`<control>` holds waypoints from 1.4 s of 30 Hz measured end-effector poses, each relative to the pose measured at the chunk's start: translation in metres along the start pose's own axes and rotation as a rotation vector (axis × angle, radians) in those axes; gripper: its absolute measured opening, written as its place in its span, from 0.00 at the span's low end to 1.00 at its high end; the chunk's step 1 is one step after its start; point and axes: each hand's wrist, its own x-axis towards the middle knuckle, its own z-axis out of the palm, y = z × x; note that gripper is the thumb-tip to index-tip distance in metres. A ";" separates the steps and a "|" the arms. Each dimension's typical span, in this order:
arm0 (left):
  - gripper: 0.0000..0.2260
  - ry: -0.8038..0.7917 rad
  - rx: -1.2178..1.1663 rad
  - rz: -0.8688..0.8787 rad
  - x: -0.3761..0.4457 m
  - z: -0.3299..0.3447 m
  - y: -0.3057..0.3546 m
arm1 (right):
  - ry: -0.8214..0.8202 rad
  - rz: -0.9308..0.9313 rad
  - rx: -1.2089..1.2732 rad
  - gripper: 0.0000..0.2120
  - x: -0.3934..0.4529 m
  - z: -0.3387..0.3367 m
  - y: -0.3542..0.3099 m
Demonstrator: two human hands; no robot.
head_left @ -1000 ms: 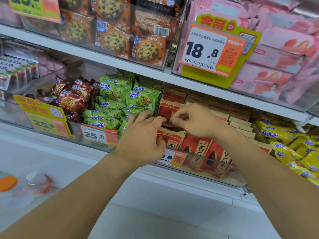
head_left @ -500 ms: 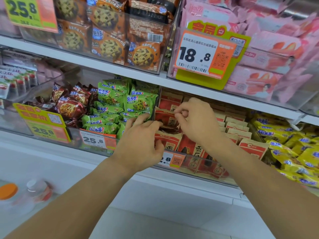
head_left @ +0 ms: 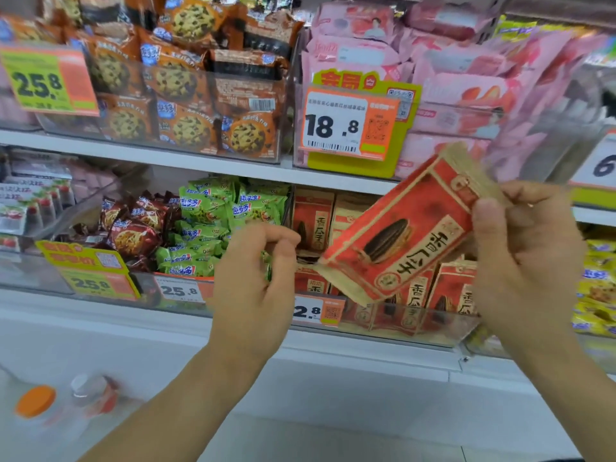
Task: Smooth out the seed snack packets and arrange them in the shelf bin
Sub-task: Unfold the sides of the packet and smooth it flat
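Head | green packets point(head_left: 213, 228) left of bin point(head_left: 400, 323) | price tag point(head_left: 316, 310)

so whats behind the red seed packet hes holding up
Behind the held seed packet, pinched by the right hand, more seed packets stand upright in the clear shelf bin. The packet hides those directly behind it.

the lower shelf point(head_left: 333, 348) carries clear bins along its front edge: the seed packet bin point(head_left: 416, 323) mid-shelf, a bin of green and brown cookie packs point(head_left: 200, 235) to its left, yellow packs point(head_left: 596, 288) at the right edge. the upper shelf point(head_left: 200, 161) carries orange cookie packs point(head_left: 186, 95) and pink packs point(head_left: 450, 95).
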 end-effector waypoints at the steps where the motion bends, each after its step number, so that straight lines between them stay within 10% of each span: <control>1: 0.07 -0.050 -0.069 -0.072 -0.004 0.003 0.006 | -0.043 0.059 -0.015 0.08 -0.002 -0.003 0.002; 5: 0.14 -0.433 -0.307 -0.573 -0.023 0.015 0.018 | -0.402 0.405 -0.014 0.02 -0.017 -0.006 0.024; 9: 0.16 -0.733 -0.233 -0.680 -0.040 0.023 0.010 | -0.587 0.617 0.021 0.06 -0.041 -0.005 0.047; 22: 0.14 -0.669 -0.142 -0.802 -0.051 0.048 -0.007 | -0.873 1.040 0.155 0.21 -0.062 -0.020 0.078; 31: 0.15 -0.886 -0.245 -0.941 -0.049 0.049 -0.011 | -0.970 1.037 0.232 0.14 -0.059 -0.030 0.080; 42: 0.13 -0.764 -0.290 -0.877 -0.052 0.043 -0.008 | -1.174 1.004 0.273 0.32 -0.057 -0.039 0.079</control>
